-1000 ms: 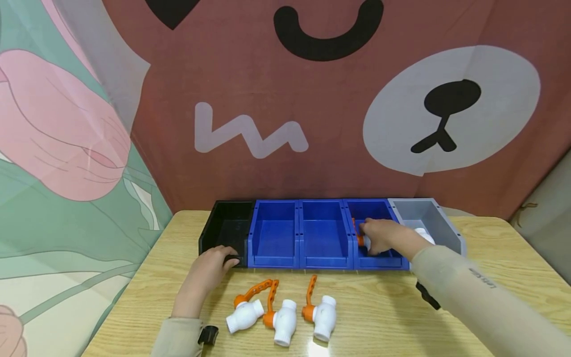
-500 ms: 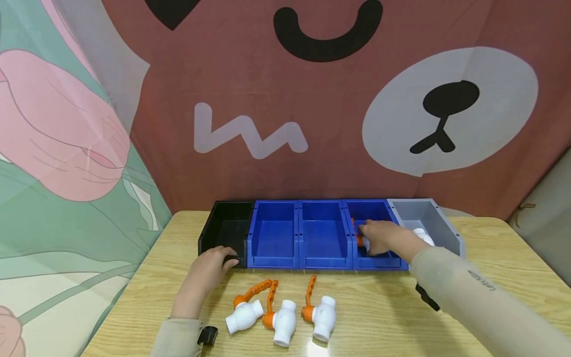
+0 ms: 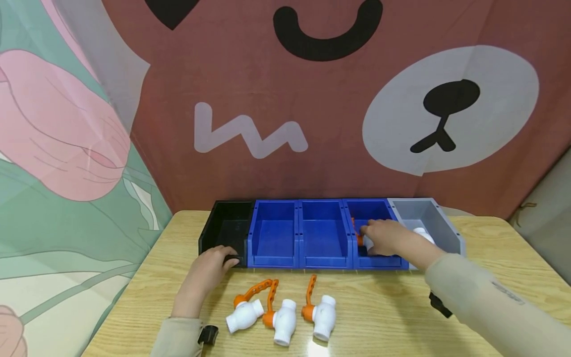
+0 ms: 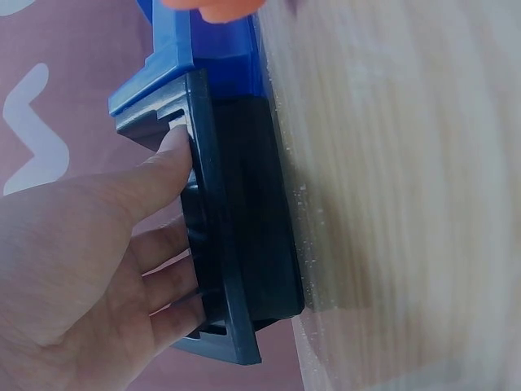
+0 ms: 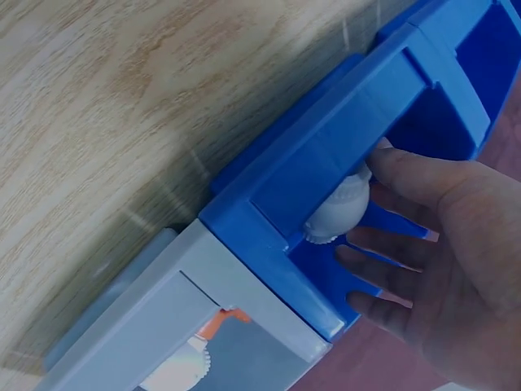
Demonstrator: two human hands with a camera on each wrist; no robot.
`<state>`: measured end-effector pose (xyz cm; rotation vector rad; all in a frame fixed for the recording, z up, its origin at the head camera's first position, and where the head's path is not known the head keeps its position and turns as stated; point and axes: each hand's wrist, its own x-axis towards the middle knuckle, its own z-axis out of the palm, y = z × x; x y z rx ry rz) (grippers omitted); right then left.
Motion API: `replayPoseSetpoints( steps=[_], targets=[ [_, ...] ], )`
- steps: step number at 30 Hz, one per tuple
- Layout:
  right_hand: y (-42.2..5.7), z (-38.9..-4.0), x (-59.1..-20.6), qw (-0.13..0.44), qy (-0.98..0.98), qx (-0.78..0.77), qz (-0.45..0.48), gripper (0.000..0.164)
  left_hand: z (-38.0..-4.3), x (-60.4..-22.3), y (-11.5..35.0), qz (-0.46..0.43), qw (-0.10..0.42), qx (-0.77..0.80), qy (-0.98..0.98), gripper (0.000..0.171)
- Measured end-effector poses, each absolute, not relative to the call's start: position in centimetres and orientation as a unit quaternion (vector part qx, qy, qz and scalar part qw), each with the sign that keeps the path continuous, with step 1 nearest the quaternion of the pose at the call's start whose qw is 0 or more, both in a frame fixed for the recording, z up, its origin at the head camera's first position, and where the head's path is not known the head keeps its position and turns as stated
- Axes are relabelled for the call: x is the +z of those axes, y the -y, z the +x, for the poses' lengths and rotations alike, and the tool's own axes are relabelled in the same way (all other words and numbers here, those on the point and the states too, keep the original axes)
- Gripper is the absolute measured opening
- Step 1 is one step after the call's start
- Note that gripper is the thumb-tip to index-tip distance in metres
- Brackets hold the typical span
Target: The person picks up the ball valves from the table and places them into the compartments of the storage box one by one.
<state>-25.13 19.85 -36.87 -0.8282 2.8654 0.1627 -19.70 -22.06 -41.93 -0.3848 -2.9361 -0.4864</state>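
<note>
My left hand (image 3: pixel 211 265) grips the front rim of the black bin (image 3: pixel 227 218), thumb on the rim and fingers reaching over it in the left wrist view. My right hand (image 3: pixel 383 237) is inside the rightmost blue bin (image 3: pixel 368 209), over a white ball valve (image 5: pixel 340 210) with an orange handle (image 3: pixel 359 241). In the right wrist view its fingers are spread and fairly straight. The thumb tip is right at one end of the valve, and the index finger lies beside its body. The hand covers part of the valve in the head view.
Three white ball valves (image 3: pixel 324 317) with orange handles lie on the wooden table (image 3: pixel 374 322) before the bins. Another valve (image 3: pixel 423 234) sits in the grey bin (image 3: pixel 448 230) at the right. Two blue bins (image 3: pixel 276 233) stand in the middle; a printed cloth hangs behind.
My right forearm has shifted slightly to the right, and the right hand's fingers look a little looser over the valve. The left hand has stayed at the black bin's rim.
</note>
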Motion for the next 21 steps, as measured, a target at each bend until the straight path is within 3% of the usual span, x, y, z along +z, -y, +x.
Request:
replayPoseSetpoints(
  steps=[11,21],
  targets=[
    [-20.5,-24.4,-36.0,0.075,-0.957,0.022,-0.279,0.045,-19.7,-41.8,21.9,-0.123,0.066,-0.162,0.977,0.017],
    [-21.5,-22.6,-35.8,0.017,-0.95,0.023,-0.311,0.037,-19.7,-41.8,21.9,-0.124,0.067,-0.162,0.977,0.016]
  ],
)
